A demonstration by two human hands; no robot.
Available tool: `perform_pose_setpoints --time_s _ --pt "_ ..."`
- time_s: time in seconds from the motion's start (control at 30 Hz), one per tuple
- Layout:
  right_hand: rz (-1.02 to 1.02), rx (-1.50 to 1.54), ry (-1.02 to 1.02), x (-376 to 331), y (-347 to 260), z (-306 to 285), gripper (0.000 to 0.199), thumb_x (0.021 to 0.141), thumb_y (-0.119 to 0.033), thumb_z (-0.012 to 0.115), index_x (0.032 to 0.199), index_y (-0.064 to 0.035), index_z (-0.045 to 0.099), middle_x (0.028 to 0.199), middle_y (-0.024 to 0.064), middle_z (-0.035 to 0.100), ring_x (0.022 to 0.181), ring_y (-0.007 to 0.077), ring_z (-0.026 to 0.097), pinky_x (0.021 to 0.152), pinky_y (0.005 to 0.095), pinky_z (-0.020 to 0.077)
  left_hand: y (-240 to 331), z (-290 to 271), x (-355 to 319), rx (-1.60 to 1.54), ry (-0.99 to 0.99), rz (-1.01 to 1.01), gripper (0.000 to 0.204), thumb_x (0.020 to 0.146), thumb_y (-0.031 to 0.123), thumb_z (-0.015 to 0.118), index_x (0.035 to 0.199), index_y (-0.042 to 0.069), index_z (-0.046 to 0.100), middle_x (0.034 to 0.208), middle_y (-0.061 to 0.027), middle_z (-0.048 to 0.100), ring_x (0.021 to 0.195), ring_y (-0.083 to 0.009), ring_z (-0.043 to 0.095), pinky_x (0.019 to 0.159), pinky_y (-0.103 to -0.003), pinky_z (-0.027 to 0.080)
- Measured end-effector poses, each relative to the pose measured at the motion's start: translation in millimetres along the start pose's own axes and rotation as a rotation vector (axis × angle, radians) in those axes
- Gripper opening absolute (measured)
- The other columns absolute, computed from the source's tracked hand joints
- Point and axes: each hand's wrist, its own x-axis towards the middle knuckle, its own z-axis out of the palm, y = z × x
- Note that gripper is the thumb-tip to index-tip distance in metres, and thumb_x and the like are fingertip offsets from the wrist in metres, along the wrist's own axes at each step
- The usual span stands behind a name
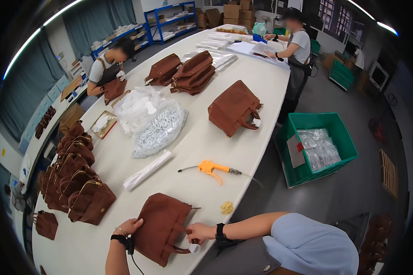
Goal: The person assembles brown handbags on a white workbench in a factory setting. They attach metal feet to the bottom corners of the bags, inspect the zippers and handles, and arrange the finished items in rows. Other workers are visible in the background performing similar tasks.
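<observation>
A brown handbag (156,227) lies on its side at the table's near edge, its handles toward the right. My left hand (132,227) grips the bag's left edge, the thumb on top and the fingers partly hidden. My right hand (201,233) is closed round one of the handles, beside a round white tag (194,248). Just beyond the bag, an orange air blow gun (212,167) with a thin nozzle and a hose rests on the table. A little pile of yellowish bits (226,208) sits to the right of the bag.
Rows of brown bags (92,199) stand at the left. A white roll (147,170), a plastic bag of small pale pieces (159,130) and another handbag (234,107) lie farther off. A green crate (339,120) stands right of the table. Two people work at the far sides.
</observation>
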Motion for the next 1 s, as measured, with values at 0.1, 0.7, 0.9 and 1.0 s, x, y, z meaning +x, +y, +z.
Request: perform_pose_setpoints --time_s 0.1,0.7,0.9,1.0 --pt "-0.007 -0.039 0.021 -35.8 -11.2 -28.0 0.025 0.086 -0.018 0.064 0.103 -0.0007 0.057 0.087 0.0067 0.068 0.075 0.0152 0.065 0.058 0.0316 0.0567 11.8 16.0 5.2 -0.173 0.023 0.149 0.060 0.095 0.052 0.050 0.118 -0.001 0.062 0.106 -0.0140 0.068 0.101 -0.0205 0.062 0.094 -0.033 0.045" --pt "-0.386 0.067 0.578 -213.8 -146.9 -469.0 0.021 0.093 -0.019 0.058 0.108 -0.0041 0.060 0.089 0.0004 0.069 0.075 0.0065 0.062 0.064 0.0201 0.0482 612.1 -64.7 151.3 0.241 0.362 0.634 0.057 0.093 0.044 0.059 0.126 -0.002 0.048 0.116 -0.0208 0.060 0.107 -0.0294 0.058 0.092 -0.035 0.046" --pt "-0.475 0.207 0.615 -158.4 -113.5 -537.7 0.038 0.086 -0.015 0.071 0.112 0.0075 0.058 0.084 0.0047 0.065 0.073 0.0104 0.062 0.061 0.0237 0.0503 548.4 -73.2 209.8 -0.225 0.405 0.596 0.066 0.100 0.048 0.040 0.145 0.001 0.029 0.145 -0.0197 0.041 0.138 -0.0297 0.036 0.112 -0.037 0.030" --pt "-0.421 0.273 0.690 -145.6 -99.9 -542.3 0.035 0.081 -0.013 0.075 0.103 0.0108 0.060 0.086 0.0085 0.066 0.073 0.0122 0.063 0.060 0.0238 0.0508 464.6 -16.2 228.7 -1.061 0.251 0.224 0.067 0.100 0.055 0.030 0.145 0.007 0.032 0.148 -0.0107 0.039 0.137 -0.0252 0.036 0.111 -0.039 0.030"
